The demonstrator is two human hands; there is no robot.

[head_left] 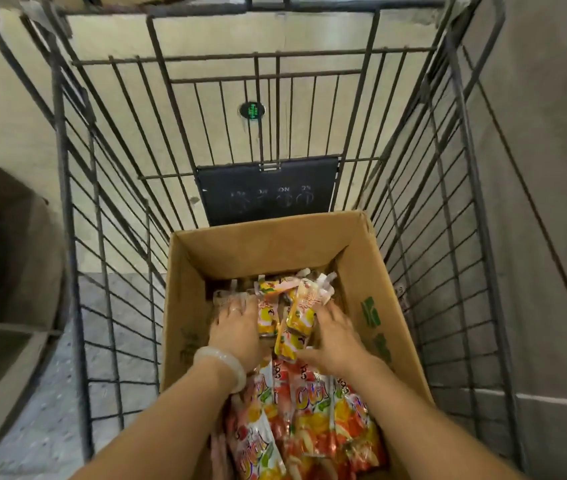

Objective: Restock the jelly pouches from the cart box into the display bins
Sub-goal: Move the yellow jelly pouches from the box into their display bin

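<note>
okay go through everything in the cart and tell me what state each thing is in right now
Cardboard box: open, in the cart.
Jelly pouches: loose in the box.
Left hand: flat on pouches.
Right hand: spread over pouches, grip unclear.
Cart: holds the box.

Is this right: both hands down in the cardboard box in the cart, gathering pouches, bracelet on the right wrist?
Not quite. The head view shows the bracelet on the left wrist, not the right. The rest stands: left hand and right hand are in the cardboard box, among the pouches.
</note>
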